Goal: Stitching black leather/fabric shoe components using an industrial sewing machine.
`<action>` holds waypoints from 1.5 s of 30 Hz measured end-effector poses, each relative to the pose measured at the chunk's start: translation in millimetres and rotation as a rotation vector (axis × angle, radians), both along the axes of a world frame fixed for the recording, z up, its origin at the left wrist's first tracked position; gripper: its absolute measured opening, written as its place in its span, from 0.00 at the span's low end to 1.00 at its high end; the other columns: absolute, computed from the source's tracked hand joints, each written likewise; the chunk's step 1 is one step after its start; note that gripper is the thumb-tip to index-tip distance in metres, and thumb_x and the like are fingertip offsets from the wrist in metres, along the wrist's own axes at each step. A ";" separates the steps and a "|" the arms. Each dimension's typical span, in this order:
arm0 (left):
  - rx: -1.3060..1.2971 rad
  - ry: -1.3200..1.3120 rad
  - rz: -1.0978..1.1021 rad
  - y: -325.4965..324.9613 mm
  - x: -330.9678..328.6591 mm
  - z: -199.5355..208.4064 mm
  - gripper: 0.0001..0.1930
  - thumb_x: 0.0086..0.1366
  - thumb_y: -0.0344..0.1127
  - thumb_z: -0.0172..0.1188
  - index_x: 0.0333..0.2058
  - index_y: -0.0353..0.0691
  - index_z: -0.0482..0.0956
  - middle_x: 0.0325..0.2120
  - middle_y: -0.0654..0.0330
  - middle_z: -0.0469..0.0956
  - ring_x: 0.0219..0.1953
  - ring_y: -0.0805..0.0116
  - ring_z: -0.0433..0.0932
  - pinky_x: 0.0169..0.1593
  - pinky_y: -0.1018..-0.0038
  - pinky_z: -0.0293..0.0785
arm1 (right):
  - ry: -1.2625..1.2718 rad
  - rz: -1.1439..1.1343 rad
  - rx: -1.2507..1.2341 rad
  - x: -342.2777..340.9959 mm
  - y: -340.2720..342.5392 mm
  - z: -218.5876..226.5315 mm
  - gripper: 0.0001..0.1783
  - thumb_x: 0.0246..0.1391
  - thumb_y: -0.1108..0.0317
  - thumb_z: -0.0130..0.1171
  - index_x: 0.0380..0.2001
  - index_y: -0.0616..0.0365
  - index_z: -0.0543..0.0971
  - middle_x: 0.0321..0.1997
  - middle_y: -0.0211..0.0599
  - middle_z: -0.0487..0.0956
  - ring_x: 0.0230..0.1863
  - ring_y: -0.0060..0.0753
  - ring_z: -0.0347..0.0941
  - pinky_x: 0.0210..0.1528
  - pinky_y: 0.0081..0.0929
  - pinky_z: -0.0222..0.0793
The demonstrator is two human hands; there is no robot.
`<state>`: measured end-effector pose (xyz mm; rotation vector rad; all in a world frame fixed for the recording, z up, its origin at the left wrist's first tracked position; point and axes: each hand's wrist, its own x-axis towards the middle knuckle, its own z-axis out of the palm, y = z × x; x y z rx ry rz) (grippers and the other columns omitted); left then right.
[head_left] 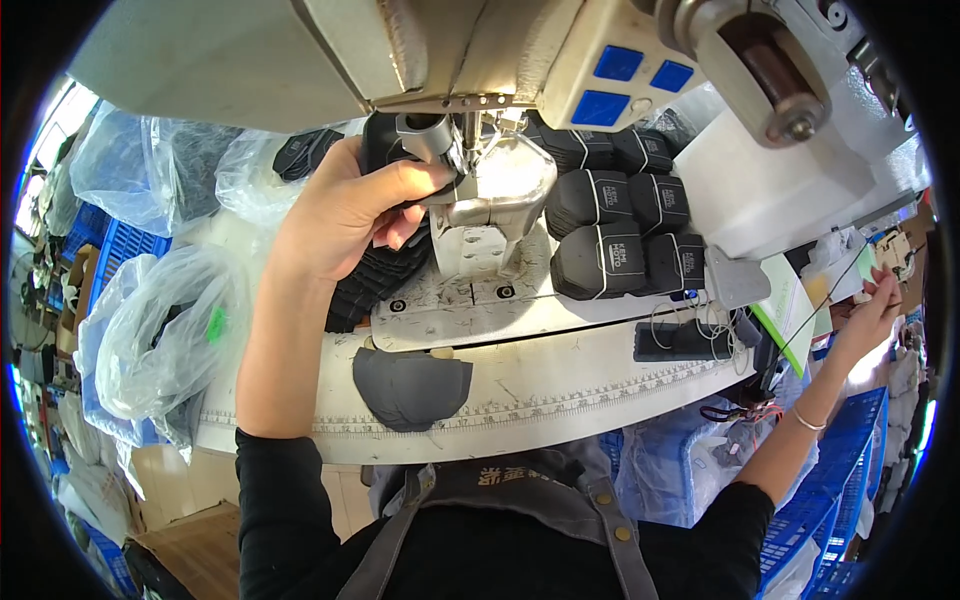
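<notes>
My left hand (345,215) is at the sewing machine (510,180), its thumb pressing down on a dark fabric piece (382,142) beside the needle area. The fingers are curled beneath that piece, and the hand hides part of it. Far out to the right, my right hand (878,303) is raised beyond the table's end with its fingers bent together. Whatever it grips is too small to make out. A curved dark grey fabric piece (413,388) lies on the table's near edge. Stacked dark pieces (375,275) sit under my left wrist.
Several bundles of dark pieces (598,262) tied with white string stand right of the machine's post. Loose thread (700,330) lies over a dark strip. Clear plastic bags (175,330) crowd the left. Blue crates (830,480) stand at lower right, near a green-edged sheet (785,315).
</notes>
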<state>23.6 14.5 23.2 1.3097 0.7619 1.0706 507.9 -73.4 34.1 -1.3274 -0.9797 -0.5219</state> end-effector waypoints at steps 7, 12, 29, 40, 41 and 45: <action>0.062 0.100 0.057 1.4 -0.5 1.6 0.06 0.50 0.28 0.55 0.26 0.29 0.74 0.11 0.64 0.68 0.11 0.82 0.63 0.13 0.86 0.58 | -0.324 0.157 -0.071 -67.4 -18.3 -43.9 0.08 0.54 0.75 0.44 0.33 0.64 0.72 0.33 0.35 0.73 0.32 0.24 0.67 0.33 0.20 0.62; 0.066 0.101 0.073 2.3 1.3 2.4 0.06 0.50 0.28 0.55 0.24 0.30 0.74 0.11 0.65 0.67 0.11 0.82 0.62 0.14 0.86 0.57 | -0.244 0.341 -0.164 -139.2 -22.7 -85.5 0.06 0.51 0.78 0.44 0.30 0.67 0.71 0.29 0.38 0.71 0.30 0.25 0.65 0.31 0.17 0.59; 0.078 0.104 -0.010 13.6 -6.1 2.0 0.05 0.50 0.27 0.57 0.25 0.30 0.73 0.13 0.64 0.68 0.12 0.82 0.63 0.13 0.87 0.57 | -0.209 0.587 -0.290 -189.0 -6.0 -134.1 0.06 0.45 0.81 0.51 0.29 0.61 0.73 0.26 0.35 0.73 0.16 0.20 0.58 0.19 0.15 0.52; 0.070 0.077 0.004 14.0 -4.1 3.2 0.06 0.50 0.26 0.57 0.27 0.31 0.72 0.14 0.65 0.68 0.13 0.82 0.64 0.13 0.87 0.59 | -0.186 0.580 -0.308 -187.0 -8.5 -135.3 0.06 0.45 0.81 0.50 0.29 0.62 0.73 0.26 0.35 0.73 0.18 0.21 0.60 0.19 0.15 0.54; 0.066 0.074 -0.008 14.4 -4.5 3.4 0.06 0.50 0.26 0.57 0.27 0.31 0.72 0.14 0.65 0.68 0.13 0.82 0.64 0.13 0.87 0.59 | -0.203 0.577 -0.295 -185.7 -9.0 -135.1 0.05 0.46 0.80 0.50 0.28 0.63 0.73 0.26 0.36 0.73 0.19 0.22 0.62 0.21 0.16 0.55; 0.050 0.042 0.048 11.0 0.0 6.0 0.05 0.50 0.26 0.58 0.26 0.32 0.71 0.14 0.65 0.67 0.13 0.82 0.64 0.13 0.87 0.58 | -0.269 0.428 -0.112 -151.7 -6.5 -115.6 0.06 0.52 0.78 0.43 0.29 0.65 0.72 0.26 0.34 0.71 0.24 0.22 0.62 0.27 0.16 0.58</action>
